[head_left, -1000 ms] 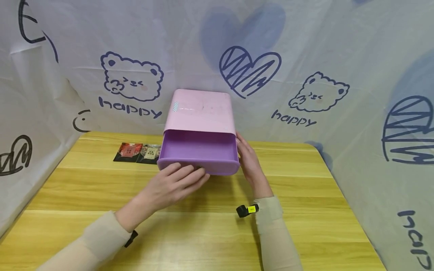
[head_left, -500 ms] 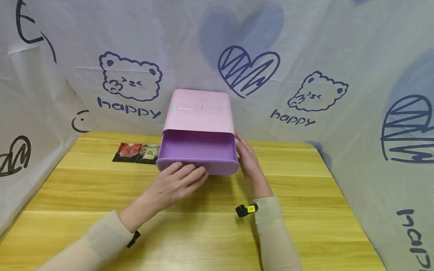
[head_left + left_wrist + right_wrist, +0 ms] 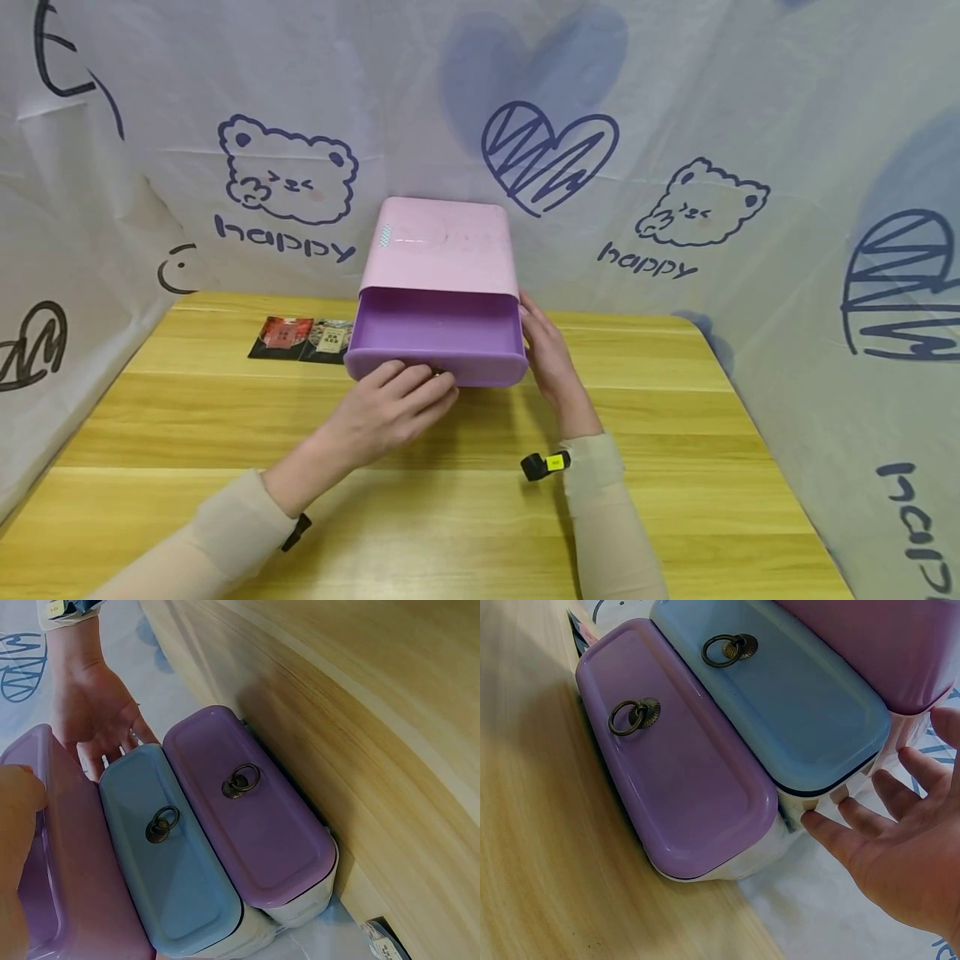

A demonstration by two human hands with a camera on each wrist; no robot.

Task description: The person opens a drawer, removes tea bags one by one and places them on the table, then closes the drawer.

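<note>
A small drawer cabinet point(image 3: 446, 250) with a pale pink top stands at the back of the table. Its top purple drawer point(image 3: 491, 371) is pulled out, and the visible inside is bare. My left hand point(image 3: 386, 412) is at the middle of that drawer's front, fingers curled around its ring pull, which is mostly hidden. Against the cabinet's right side rests my right hand point(image 3: 551, 362), its fingers extended. Below the top drawer, the wrist views show a blue drawer point(image 3: 780, 697) and a lower purple drawer point(image 3: 682, 780), both closed, each with a bronze ring.
Two flat dark packets, one with a red label point(image 3: 282, 336) and one with a cream label point(image 3: 328, 340), lie on the wooden table point(image 3: 465, 517) left of the cabinet. A printed white cloth point(image 3: 420, 100) hangs behind the table and along its sides.
</note>
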